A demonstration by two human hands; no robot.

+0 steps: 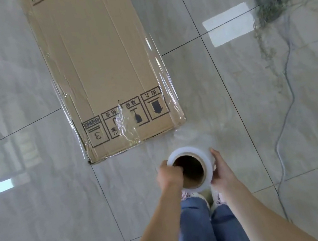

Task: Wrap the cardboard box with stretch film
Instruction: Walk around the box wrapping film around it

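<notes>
Box: the cardboard box (101,67) lies flat on the tiled floor (33,213), long axis running from near to far; its far end leaves the top of the view.
Film on box: clear stretch film (166,90) already clings along both long sides and crosses the near printed end in a wrinkled strip, so some wrapping appears done.
Roll: the stretch film roll (191,169) is held upright in the air, just near of the box's near right corner, its open cardboard core facing the camera.
Film sheet: a faint web seems to run from the roll toward that corner; whether it is taut cannot be told.
Left hand: the left hand (169,176) has its fingers curled over the core's rim and hooked inside, likely so the roll can spin as on an axle.
Right hand: the right hand (221,170) cups the roll's outer right side, fingers wrapped lightly against the film, probably to brake and steer the unwinding.
Arms: both forearms reach forward and down, converging on the roll.
Elsewhere: a thin cable (288,100) trails across the floor at right.
</notes>
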